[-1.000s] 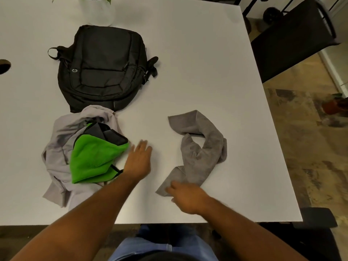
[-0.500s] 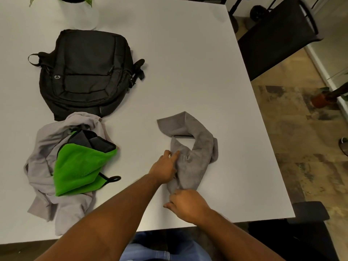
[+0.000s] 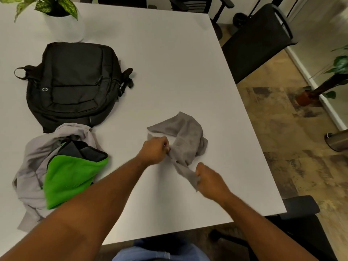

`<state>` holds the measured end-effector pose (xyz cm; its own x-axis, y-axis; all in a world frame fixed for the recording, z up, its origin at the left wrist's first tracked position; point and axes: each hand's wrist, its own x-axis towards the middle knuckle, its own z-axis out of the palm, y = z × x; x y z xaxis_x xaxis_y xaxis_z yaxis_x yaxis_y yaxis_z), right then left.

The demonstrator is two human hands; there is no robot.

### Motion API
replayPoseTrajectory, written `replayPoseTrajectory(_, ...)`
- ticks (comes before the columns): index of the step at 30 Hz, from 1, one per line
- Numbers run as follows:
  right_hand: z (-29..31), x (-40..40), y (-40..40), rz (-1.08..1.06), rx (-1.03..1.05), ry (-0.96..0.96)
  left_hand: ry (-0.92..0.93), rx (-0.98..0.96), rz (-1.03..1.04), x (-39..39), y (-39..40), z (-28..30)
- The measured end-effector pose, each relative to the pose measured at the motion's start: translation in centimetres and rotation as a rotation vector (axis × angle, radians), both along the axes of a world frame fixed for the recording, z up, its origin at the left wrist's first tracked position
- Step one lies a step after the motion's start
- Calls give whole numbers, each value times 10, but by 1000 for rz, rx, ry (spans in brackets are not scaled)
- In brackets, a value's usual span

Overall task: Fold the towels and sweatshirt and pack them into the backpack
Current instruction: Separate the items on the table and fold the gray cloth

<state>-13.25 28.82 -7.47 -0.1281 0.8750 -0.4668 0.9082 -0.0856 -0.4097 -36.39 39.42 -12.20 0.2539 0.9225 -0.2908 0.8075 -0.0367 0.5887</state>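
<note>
On the white table (image 3: 169, 63) I count one black backpack (image 3: 73, 83), lying flat with its front pocket up and zipped, one light grey sweatshirt (image 3: 35, 166) in a crumpled heap just in front of it and touching its near edge, one bright green towel (image 3: 69, 178) bunched on top of that sweatshirt with a dark piece of cloth (image 3: 84, 151) tucked at its upper edge, and one grey towel (image 3: 186, 136) lying twisted near the middle of the table, well apart from the heap. That makes two towels for certain; whether the dark cloth is a third I cannot tell. Both of the person's bare forearms reach out over the near edge of the table toward the grey towel. The left hand (image 3: 154, 150) is curled with its knuckles up, pinching the towel at its middle where the cloth gathers into a narrow waist. The right hand (image 3: 209, 180) sits nearer the table's edge, fingers closed round the towel's near tail, which runs taut between the two hands and slightly off the surface. The far end of the towel fans out flat on the table beyond the left hand. One potted plant in a white pot (image 3: 62, 21) stands at the far left corner behind the backpack, and a black chair (image 3: 258, 38) is drawn up at the table's right side.
</note>
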Motion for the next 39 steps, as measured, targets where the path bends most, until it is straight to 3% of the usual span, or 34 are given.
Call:
replayPoseTrajectory(6,38,27,49,-153,51,10,-165,156,148,-23,34,65)
replayPoseTrajectory(10,51,37,71,-195,107,-31,-259,97,166,-40,48,96)
replayPoseTrajectory(12,60,38,80,-202,184,-52,-174,80,12,-52,50,110)
replayPoseTrajectory(15,78,36,94,-160,314,-109,111,178,-176,-66,52,127)
replayPoseTrajectory(18,100,34,105,-145,423,-135,289,322,-195,-74,56,143)
replayPoseTrajectory(24,139,50,123,-218,664,-229,339,439,69,-107,71,194)
replayPoseTrajectory(30,175,34,121,-244,771,-224,123,820,394,-118,69,228)
replayPoseTrajectory(32,186,29,116,-220,709,-218,-2,890,546,-119,69,236)
replayPoseTrajectory(36,202,19,111,-112,469,-285,-116,848,644,-121,68,241)
replayPoseTrajectory(39,207,16,115,-193,496,-208,-170,706,683,-123,71,233)
